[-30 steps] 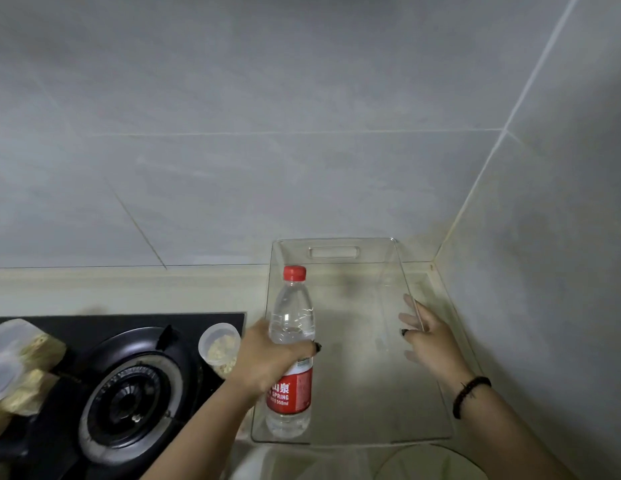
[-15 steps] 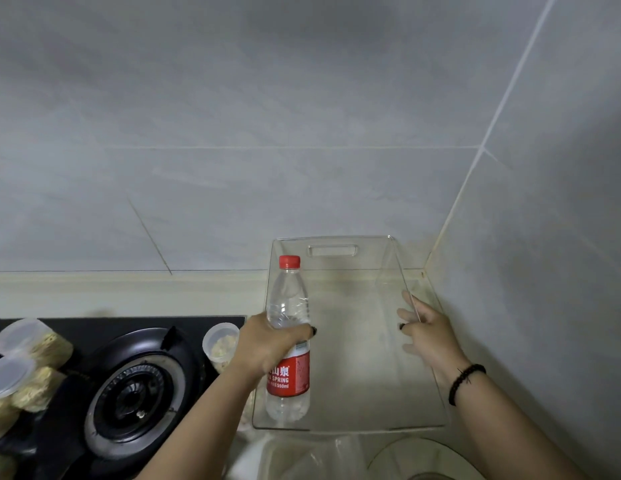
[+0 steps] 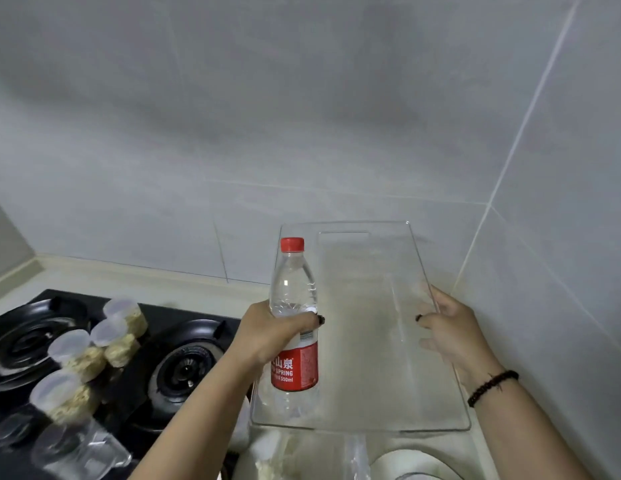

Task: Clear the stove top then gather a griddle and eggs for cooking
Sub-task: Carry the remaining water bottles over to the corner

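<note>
Clear bin and walls hemming both hands in the counter corner

The clear bin (image 3: 437, 358) is lying between the fingertips of both hands, its bare floor giving room, while the tiled side wall (image 3: 562, 271) is closing in just behind the right hand (image 3: 451, 334); the water bottle (image 3: 293, 317) is filling the left hand (image 3: 271, 336), and lidded cups (image 3: 94, 344) are crowding the stove top (image 3: 184, 372) behind its knuckles.

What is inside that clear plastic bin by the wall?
Only the water bottle, upright at the left wall of the clear bin, gripped by the left hand. The bottle's base blurs through the plastic.
</note>
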